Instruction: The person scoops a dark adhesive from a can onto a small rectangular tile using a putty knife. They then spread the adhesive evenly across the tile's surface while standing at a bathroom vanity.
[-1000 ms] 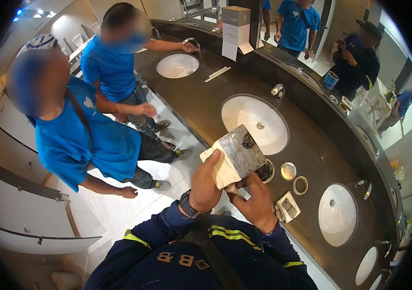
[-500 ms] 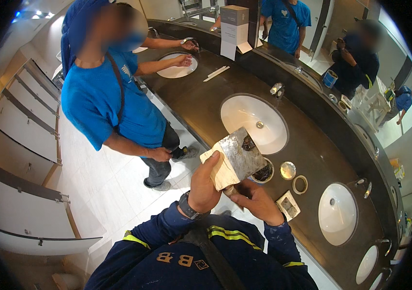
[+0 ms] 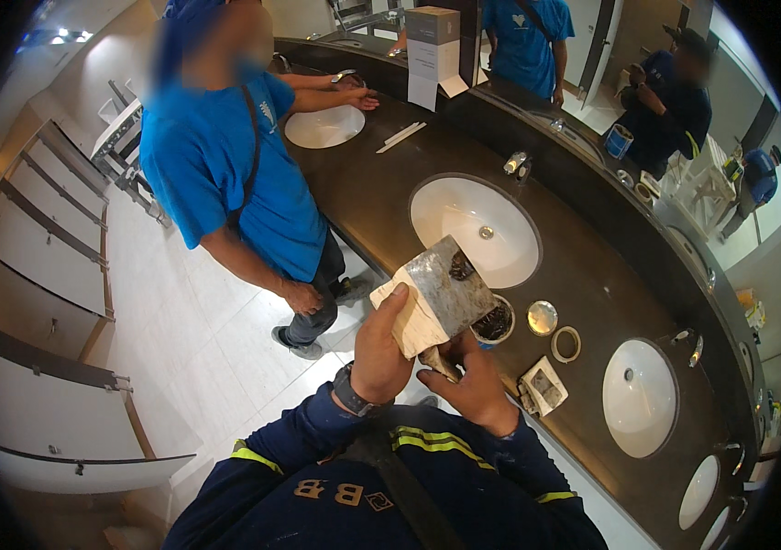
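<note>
Fingers [image 3: 397, 302], left hand [image 3: 381, 356] and right hand [image 3: 480, 392]: gripping paste-daubed spreader [image 3: 445, 298].
Dark counter [image 3: 592, 284]; clockwise from spreader: white sink [image 3: 450, 215], one o'clock; open tin [image 3: 511, 321], four; tiled floor [image 3: 198, 321], nine.

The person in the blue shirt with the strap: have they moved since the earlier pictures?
Yes. Judged against the topmost sink, that person's upper body has shifted toward it, up and rightward in the view.
</note>
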The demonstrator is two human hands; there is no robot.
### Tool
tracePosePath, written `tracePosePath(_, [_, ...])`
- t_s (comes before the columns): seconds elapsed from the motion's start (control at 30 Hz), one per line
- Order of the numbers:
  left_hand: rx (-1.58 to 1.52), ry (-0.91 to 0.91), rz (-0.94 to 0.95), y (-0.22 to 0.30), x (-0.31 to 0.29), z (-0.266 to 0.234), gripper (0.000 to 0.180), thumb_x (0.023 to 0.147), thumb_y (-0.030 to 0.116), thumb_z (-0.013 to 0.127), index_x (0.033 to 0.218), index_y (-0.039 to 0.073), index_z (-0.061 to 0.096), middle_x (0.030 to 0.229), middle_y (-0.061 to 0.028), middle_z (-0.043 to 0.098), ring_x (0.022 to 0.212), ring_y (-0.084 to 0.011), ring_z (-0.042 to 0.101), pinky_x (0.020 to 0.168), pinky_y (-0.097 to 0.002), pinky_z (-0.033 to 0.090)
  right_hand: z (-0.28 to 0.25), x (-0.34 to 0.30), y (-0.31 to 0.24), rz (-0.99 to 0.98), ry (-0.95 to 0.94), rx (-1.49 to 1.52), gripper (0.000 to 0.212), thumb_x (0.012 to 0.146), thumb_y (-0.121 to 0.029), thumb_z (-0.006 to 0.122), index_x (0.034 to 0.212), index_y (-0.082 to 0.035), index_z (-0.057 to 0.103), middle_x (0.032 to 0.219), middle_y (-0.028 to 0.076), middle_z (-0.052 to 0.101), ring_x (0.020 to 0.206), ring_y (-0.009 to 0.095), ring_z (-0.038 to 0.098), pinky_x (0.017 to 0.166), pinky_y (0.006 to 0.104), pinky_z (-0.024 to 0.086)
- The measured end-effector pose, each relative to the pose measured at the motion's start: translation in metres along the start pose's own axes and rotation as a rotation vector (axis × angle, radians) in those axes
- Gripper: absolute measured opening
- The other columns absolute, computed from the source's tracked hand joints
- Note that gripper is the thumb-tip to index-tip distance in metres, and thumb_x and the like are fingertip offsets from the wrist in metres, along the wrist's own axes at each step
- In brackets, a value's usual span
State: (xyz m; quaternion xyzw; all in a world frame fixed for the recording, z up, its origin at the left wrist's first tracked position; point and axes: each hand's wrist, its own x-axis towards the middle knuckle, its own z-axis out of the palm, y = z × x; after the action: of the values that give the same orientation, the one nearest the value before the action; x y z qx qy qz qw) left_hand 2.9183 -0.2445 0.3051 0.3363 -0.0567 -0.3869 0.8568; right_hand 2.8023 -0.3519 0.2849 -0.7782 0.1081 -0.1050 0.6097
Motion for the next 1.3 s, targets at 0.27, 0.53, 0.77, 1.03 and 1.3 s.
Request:
tracePosePath(0.27, [0.037,0.009,-0.002,0.000,-0.001,0.002,0.044,0.104,0.030,0.040,0.133,-0.002,0.047,0.124,-0.0143,0.061,0.113,-0.0254,0.062,0.100,-0.0376,0.047,-0.011,0.003,0.010,0.047,-0.074,0.127,0.039,0.084,-0.023,0.073,0.109,0.003,0.059,0.105,0.017,0.066,0.097,0.025,0.065,0.081,0.0344,0.050])
tracePosePath(0.53, [0.109,0.092,0.075,0.001,0.004,0.012,0.040,0.101,0.034,0.043,0.130,0.007,0.052,0.114,-0.0059,0.066,0.099,-0.0193,0.066,0.074,-0.0323,0.051,-0.008,0.004,0.020,-0.094,0.027,-0.275,0.030,0.081,-0.010,0.069,0.106,0.000,0.057,0.096,0.019,0.065,0.090,0.035,0.066,0.081,0.0384,0.051])
tracePosePath(0.77, [0.064,-0.027,0.001,0.010,-0.002,0.000,0.045,0.100,0.024,0.048,0.135,-0.003,0.045,0.123,-0.0141,0.061,0.111,-0.0251,0.063,0.094,-0.0366,0.052,-0.067,0.015,0.024,-0.081,0.419,-0.257,0.039,0.088,-0.003,0.059,0.126,-0.006,0.050,0.104,0.020,0.067,0.099,0.037,0.066,0.082,0.0402,0.051])
tracePosePath(1.03, [0.325,-0.046,-0.135,0.013,-0.013,0.006,0.050,0.094,0.027,0.051,0.133,-0.004,0.046,0.119,-0.0184,0.063,0.104,-0.0270,0.066,0.090,-0.0376,0.054,-0.109,0.019,-0.024,-0.357,0.265,-0.504,0.036,0.087,0.002,0.057,0.123,-0.005,0.056,0.100,0.020,0.067,0.090,0.038,0.066,0.078,0.0406,0.052])
tracePosePath(1.3, [0.261,-0.106,-0.166,0.012,-0.017,0.006,0.043,0.097,0.021,0.054,0.131,-0.002,0.048,0.117,-0.0137,0.063,0.102,-0.0231,0.067,0.088,-0.0332,0.054,-0.101,0.017,-0.032,-0.436,0.316,-0.593,0.029,0.081,0.003,0.061,0.110,0.001,0.060,0.095,0.020,0.066,0.086,0.038,0.066,0.073,0.0417,0.052])
